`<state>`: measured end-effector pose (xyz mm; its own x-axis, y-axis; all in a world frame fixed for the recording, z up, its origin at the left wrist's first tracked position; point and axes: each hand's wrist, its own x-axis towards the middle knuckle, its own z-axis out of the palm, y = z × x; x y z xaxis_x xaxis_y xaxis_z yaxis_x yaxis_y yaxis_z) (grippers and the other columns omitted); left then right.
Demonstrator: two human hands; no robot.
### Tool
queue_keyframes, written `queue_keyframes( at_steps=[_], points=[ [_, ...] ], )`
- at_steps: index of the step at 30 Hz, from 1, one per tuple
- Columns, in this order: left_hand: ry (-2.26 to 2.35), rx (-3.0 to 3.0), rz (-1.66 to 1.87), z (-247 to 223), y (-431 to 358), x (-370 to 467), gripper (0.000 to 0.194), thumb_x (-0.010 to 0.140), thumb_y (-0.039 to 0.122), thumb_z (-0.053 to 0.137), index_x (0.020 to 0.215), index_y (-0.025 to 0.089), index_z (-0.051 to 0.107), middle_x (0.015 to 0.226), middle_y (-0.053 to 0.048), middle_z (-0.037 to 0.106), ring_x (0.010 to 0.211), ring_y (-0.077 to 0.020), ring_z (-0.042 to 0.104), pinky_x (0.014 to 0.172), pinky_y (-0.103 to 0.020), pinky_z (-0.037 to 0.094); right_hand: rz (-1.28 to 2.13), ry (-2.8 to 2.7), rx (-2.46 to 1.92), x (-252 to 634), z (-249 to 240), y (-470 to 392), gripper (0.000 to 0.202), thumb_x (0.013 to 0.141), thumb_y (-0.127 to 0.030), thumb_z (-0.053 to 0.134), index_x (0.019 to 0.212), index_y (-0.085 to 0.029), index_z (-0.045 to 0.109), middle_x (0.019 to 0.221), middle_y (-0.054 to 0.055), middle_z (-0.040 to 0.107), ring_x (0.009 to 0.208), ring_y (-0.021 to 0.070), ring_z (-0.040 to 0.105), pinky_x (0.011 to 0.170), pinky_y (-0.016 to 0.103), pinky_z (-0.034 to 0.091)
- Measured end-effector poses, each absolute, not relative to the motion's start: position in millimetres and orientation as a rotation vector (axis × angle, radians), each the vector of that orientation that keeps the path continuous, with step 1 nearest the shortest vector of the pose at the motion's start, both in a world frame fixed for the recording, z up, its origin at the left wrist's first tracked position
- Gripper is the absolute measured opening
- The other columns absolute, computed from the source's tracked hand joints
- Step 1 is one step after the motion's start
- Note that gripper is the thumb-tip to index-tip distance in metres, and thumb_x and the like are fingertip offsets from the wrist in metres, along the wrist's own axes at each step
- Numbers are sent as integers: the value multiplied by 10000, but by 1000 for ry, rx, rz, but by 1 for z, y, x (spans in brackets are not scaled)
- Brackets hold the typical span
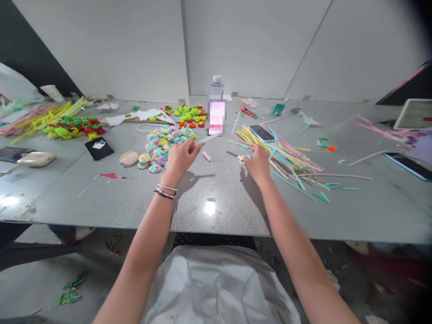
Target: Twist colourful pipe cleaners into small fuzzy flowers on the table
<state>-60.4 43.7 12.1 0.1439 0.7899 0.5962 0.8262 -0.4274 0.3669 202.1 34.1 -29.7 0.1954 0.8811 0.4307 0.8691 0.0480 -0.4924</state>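
My left hand, with bracelets at the wrist, is closed in a pinch on a pale pipe cleaner that points to the right. Beside and behind it lies a heap of pastel pipe-cleaner pieces. My right hand has its fingers curled at the cream handles of a pair of scissors, whose blades point left. Just beyond that hand spreads a bundle of coloured pipe cleaners. A small pink piece lies on the table between my hands.
Behind the hands stand a lit phone and a clear bottle. Another phone rests on the pipe cleaners. Red, green and yellow piles lie left. Offcuts and a phone are to the right.
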Motion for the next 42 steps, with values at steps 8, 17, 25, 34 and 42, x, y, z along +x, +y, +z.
queue_keyframes(
  at_steps=[8, 17, 25, 34, 42],
  points=[
    [-1624, -2506, -961, -3, 42, -40, 245, 917, 322, 440, 1106, 210, 550, 807, -45, 662, 689, -150, 575, 566, -246, 341, -56, -1503, -2161, 234, -49, 46, 426, 742, -175, 494, 1158, -105, 552, 1152, 208, 516, 1085, 338, 440, 868, 481, 345],
    [-1490, -2625, -1029, -3, 32, -27, 241, 908, 219, 428, 1127, 187, 523, 1024, -97, 648, 906, -183, 597, 727, -282, 432, -32, -1516, -2242, 241, -55, 50, 334, 788, -204, 476, 1048, -85, 648, 1192, 225, 514, 1137, 379, 387, 879, 536, 306],
    [-1462, -2627, -1082, -5, 34, -27, 205, 914, 219, 422, 1098, 167, 498, 1039, -104, 625, 927, -180, 581, 780, -296, 436, -147, -1438, -2080, 232, -33, 42, 411, 816, -215, 429, 1211, -141, 516, 1307, 210, 461, 1169, 384, 369, 875, 578, 311],
    [-1528, -2489, -982, 1, 29, -24, 401, 950, 492, 312, 854, 172, 534, 779, -61, 598, 723, -150, 539, 604, -264, 349, -356, -1399, -1715, 215, -10, 27, 522, 812, -185, 395, 1333, -225, 382, 1316, 151, 419, 1234, 344, 329, 939, 567, 290],
    [-1527, -2593, -1009, 0, 24, -19, 362, 981, 395, 259, 1060, 167, 530, 847, -59, 645, 704, -138, 571, 588, -253, 365, -353, -1502, -1317, 203, -4, 20, 442, 871, -234, 370, 1308, -212, 430, 1212, 142, 477, 1196, 318, 406, 966, 550, 316]
  ],
)
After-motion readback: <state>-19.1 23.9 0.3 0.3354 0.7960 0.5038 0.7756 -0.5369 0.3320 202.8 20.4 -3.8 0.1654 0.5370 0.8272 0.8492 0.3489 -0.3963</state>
